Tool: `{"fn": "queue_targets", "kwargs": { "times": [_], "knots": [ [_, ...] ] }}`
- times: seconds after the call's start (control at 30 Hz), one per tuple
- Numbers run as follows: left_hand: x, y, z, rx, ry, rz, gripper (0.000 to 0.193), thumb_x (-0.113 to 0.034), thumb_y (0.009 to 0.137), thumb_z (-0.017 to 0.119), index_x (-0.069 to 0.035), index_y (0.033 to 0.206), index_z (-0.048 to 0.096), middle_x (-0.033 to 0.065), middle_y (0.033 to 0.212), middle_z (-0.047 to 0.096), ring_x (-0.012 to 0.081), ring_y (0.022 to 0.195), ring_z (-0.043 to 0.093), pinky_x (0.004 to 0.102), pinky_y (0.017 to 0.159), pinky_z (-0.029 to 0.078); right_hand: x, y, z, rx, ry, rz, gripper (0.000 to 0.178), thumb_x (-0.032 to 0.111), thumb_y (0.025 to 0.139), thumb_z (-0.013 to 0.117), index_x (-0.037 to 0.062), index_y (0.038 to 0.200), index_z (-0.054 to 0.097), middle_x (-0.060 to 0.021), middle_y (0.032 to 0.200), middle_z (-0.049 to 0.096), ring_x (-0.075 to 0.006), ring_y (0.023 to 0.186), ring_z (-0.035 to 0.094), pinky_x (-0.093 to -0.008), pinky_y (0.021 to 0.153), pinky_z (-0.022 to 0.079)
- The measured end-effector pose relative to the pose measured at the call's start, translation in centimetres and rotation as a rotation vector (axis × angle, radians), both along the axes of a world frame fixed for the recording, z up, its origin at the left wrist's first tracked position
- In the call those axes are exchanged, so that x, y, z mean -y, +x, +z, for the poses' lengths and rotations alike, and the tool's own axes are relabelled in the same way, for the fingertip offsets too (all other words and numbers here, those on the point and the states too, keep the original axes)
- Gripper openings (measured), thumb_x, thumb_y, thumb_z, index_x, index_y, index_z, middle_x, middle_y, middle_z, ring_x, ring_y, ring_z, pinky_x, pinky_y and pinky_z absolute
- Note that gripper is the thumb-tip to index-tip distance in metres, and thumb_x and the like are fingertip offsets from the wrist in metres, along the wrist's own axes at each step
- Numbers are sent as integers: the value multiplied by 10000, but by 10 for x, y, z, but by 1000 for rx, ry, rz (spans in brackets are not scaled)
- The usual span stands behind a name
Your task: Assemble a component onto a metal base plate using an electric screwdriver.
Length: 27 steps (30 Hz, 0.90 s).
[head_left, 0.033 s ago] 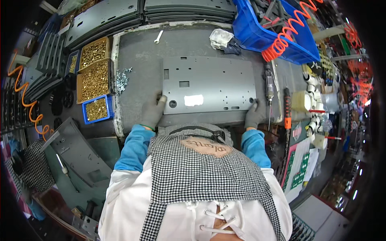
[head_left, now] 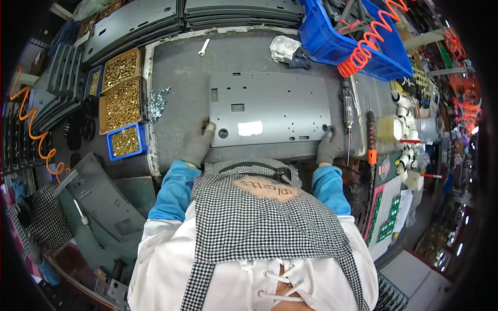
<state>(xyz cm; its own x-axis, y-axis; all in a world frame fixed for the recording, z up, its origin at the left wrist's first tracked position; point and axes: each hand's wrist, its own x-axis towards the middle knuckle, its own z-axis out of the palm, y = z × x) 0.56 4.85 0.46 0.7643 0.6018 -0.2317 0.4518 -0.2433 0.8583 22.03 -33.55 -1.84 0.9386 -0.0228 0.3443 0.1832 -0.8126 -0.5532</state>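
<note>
A flat grey metal panel (head_left: 270,106) with cut-outs, small holes and a white label lies on the dark worktable in front of me. My left hand (head_left: 198,143), in a grey glove, holds its left edge near the front corner, the thumb along the side. My right hand (head_left: 330,146), gloved as well, is closed on the front right corner. The fingers of both hands are partly hidden at the panel's edges. Left of the panel lies a loose heap of silvery screws (head_left: 157,102). An electric screwdriver (head_left: 347,109) lies to its right.
Trays of brass fasteners (head_left: 120,105) stand at the left. Behind are a wrench (head_left: 205,47), a crumpled cloth (head_left: 285,49) and stacked panels (head_left: 238,15). A blue bin (head_left: 332,49) and a coiled red hose (head_left: 358,62) are at the back right. Another person's arm (head_left: 47,269) shows at lower left.
</note>
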Motion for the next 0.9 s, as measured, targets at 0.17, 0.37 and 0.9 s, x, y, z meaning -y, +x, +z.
{"fn": "queue_targets", "kwargs": {
  "times": [0.17,0.37,0.9],
  "knots": [
    [4,3,-1,15,32,-4,380,-279,943,643,-61,1254,640,175,1060,730,287,962,714,396,848,547,5,4,-5,67,-64,-24,243,89,932,568,32,1149,661,-201,1108,667,-371,1049,628,-440,947,479],
    [6,1,0,25,60,4,384,-275,946,648,-49,1257,638,169,1046,733,257,939,713,371,837,548,3,-4,-1,-30,-37,-67,259,139,962,547,60,1187,648,-193,1144,659,-379,1077,618,-448,954,477],
    [6,2,-5,69,7,16,361,-227,944,646,-19,1239,639,174,1072,723,252,978,694,371,873,537,13,2,-15,31,-51,-19,281,166,953,533,87,1206,629,-160,1187,648,-389,1058,625,-463,925,499]
  ]
}}
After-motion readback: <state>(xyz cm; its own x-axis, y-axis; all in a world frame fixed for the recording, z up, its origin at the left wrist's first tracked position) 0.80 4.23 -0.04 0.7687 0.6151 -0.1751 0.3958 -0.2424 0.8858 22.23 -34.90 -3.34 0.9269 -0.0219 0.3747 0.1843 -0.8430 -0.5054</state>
